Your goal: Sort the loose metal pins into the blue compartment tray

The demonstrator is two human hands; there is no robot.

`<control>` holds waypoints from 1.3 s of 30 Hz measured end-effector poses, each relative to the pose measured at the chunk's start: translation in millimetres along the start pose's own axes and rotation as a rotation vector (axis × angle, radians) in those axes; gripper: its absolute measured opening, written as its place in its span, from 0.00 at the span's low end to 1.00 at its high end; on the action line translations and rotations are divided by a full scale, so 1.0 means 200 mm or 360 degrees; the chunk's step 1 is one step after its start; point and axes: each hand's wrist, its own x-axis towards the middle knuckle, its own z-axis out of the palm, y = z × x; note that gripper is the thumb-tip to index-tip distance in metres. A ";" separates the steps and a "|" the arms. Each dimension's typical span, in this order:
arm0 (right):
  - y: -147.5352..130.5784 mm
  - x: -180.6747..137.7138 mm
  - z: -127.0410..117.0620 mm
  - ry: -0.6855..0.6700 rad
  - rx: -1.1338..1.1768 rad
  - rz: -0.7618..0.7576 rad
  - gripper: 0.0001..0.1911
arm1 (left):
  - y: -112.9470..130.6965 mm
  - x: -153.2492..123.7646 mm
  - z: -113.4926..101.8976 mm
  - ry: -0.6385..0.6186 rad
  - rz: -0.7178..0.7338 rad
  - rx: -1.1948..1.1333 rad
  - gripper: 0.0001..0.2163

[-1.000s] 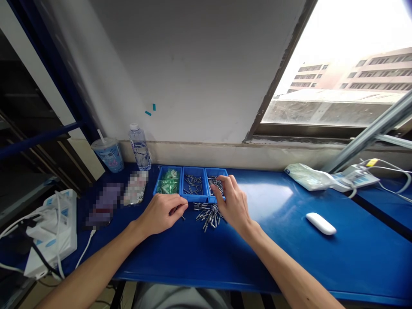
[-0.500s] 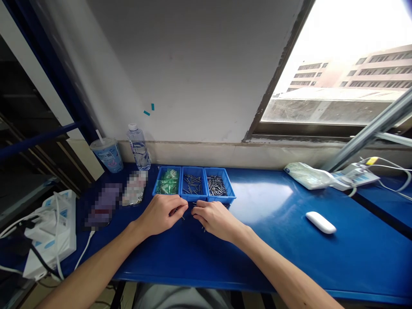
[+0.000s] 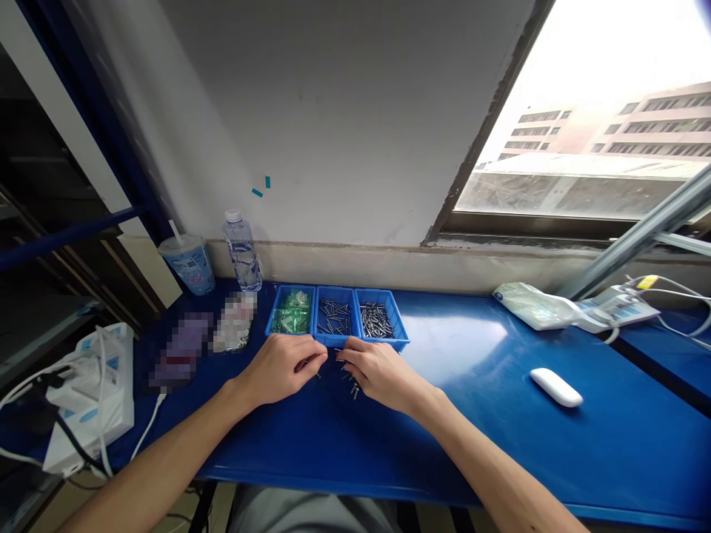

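Note:
My left hand (image 3: 289, 367) is closed, with its thumb and fingers pressed together. Thin metal screws show inside the curl, and one tip pokes out below the fingertips. Just to the right, my right hand (image 3: 381, 372) bends over the table in a pinch, a small dark screw at its fingertips. Loose screws (image 3: 354, 389) lie on the blue surface under that hand, partly covered by its fingers. Beyond both hands stand three joined blue bins: the left bin (image 3: 268, 323) contains green-tinted plastic packets, the middle bin (image 3: 335, 342) some screws, the right bin (image 3: 401, 331) a denser heap of screws.
A water bottle (image 3: 243, 252) and a lidded cup (image 3: 192, 268) stand at the back left. Nearer are a blurred phone (image 3: 182, 352) on a cable and a power strip (image 3: 92, 400). Rightward lie a white case (image 3: 556, 387), a plastic packet (image 3: 530, 305) and another power strip (image 3: 622, 307).
My right hand has shifted slightly up and to the right, uncovering more loose screws beneath it. The left hand stays closed in about the same place. The camera view has moved slightly.

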 end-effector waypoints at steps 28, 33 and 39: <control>-0.05 0.00 0.01 0.0753 0.0805 -0.0275 0.08 | 0.01 0.00 0.02 -0.0065 -0.0016 0.0057 0.10; -0.04 0.00 0.01 0.0723 0.0815 -0.0287 0.07 | 0.01 0.00 0.02 -0.0142 0.0043 -0.0002 0.10; -0.04 0.00 0.02 0.0692 0.0630 -0.0341 0.08 | 0.02 0.00 0.01 -0.0195 0.0034 -0.0043 0.11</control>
